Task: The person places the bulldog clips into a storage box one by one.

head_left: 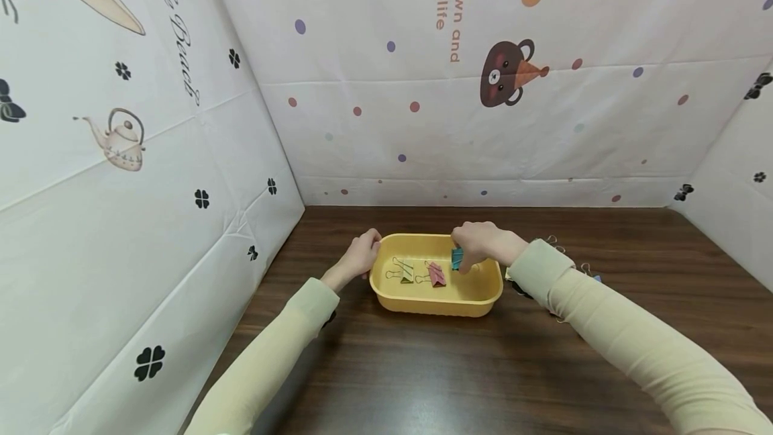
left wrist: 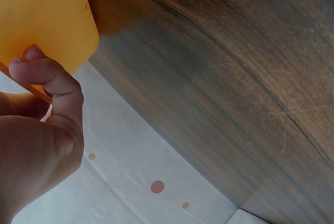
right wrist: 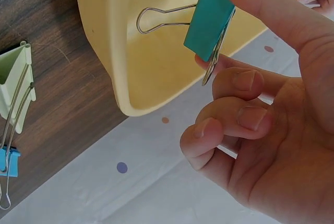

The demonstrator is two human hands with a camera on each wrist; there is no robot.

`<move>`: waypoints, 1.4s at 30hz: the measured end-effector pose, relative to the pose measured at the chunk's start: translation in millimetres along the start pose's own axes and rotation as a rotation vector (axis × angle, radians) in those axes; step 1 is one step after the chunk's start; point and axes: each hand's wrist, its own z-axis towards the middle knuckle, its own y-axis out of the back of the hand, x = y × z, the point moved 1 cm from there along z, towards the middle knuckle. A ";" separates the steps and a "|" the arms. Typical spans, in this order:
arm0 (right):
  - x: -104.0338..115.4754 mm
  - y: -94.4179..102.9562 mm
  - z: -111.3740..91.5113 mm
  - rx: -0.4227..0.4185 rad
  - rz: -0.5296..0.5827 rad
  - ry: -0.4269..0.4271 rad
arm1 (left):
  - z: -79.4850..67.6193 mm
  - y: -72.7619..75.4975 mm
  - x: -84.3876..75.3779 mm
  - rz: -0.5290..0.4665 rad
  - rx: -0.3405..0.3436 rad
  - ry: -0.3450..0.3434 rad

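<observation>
My left hand (head_left: 360,253) grips the left end of a yellow plastic tub (head_left: 435,308), its fingers curled over the rim in the left wrist view. Over the tub's right part, my right hand (head_left: 483,243) pinches a teal binder clip (right wrist: 210,21) between thumb and index finger. The clip's wire handles are spread apart, and the other fingers of that hand are curled beneath. Inside the tub lie a pale green binder clip (head_left: 407,272) on the left and a pink binder clip (head_left: 435,274) in the middle.
More binder clips lie on the brown wooden table (head_left: 423,368) right of the tub, partly hidden by my right sleeve. Among them are a light green clip (right wrist: 18,80) and a blue clip (right wrist: 9,161). Printed white sheeting (head_left: 374,126) walls the table's back and sides.
</observation>
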 end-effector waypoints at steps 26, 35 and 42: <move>4.2 -12.8 6.2 0.024 -0.017 -0.002 | -0.2 -0.8 0.1 -0.001 0.001 0.005; -13.5 -1.2 -5.9 -0.058 0.051 -0.014 | 0.4 0.0 -0.1 -0.002 0.001 0.008; -36.9 3.8 -16.0 -0.115 0.104 -0.076 | 1.6 -0.4 0.5 -0.001 0.008 0.012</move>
